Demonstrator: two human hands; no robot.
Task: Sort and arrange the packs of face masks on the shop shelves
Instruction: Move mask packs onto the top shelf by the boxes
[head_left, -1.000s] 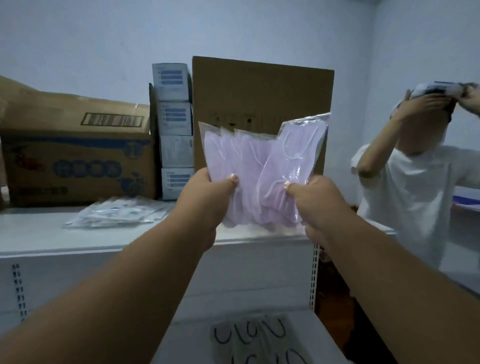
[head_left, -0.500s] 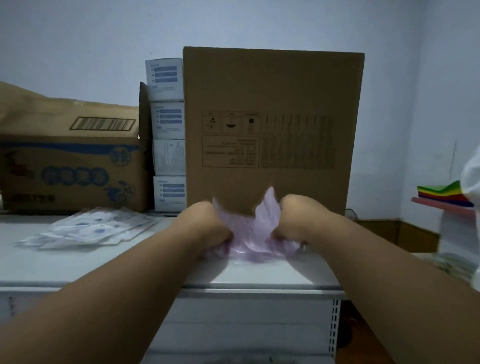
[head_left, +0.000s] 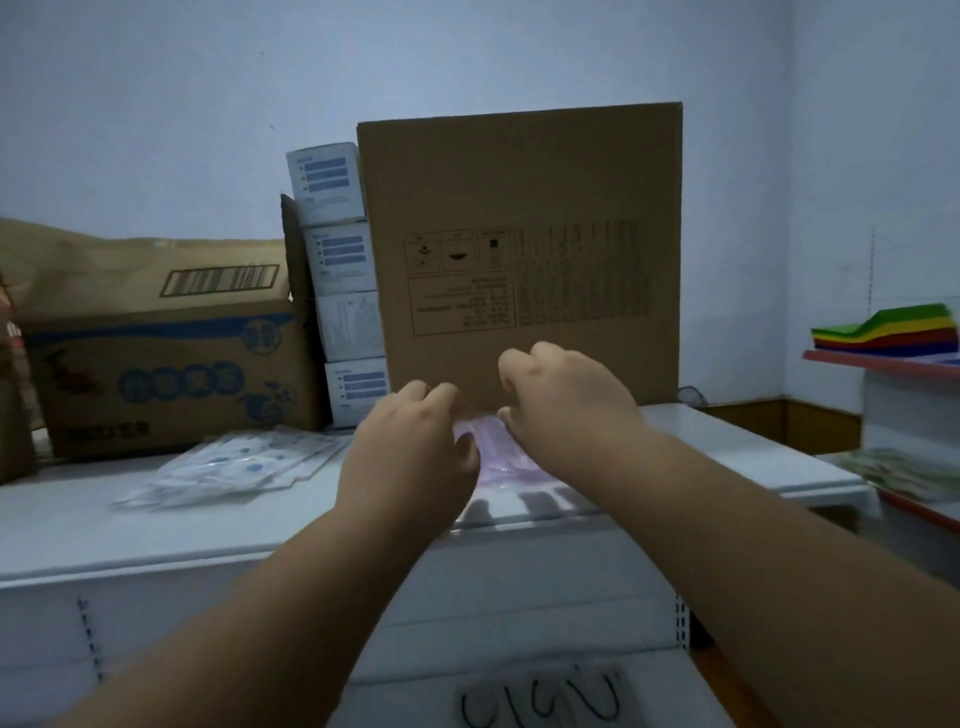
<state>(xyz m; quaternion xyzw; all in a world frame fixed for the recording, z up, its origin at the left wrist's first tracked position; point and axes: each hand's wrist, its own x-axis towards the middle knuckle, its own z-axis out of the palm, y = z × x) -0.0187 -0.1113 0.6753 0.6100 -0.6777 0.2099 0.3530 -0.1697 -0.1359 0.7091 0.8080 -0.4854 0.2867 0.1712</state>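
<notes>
Pale lilac mask packs (head_left: 491, 457) lie just before the plain brown carton (head_left: 519, 249); left of that carton, white boxes (head_left: 337, 280) carry blue stripes; farther left, a tan carton (head_left: 161, 364) shows blue print and a black barcode; far right, a rainbow-coloured paper stack (head_left: 888, 330).

A single head-worn camera looks forward and slightly down over both forearms, close to the front edge of the top shelf (head_left: 156, 530). It faces the cardboard box (head_left: 524, 208) against the rear wall (head_left: 467, 57).

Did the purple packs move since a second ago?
Yes. The purple packs went down from in front of the carton to lie flat on the shelf at its base.
</notes>
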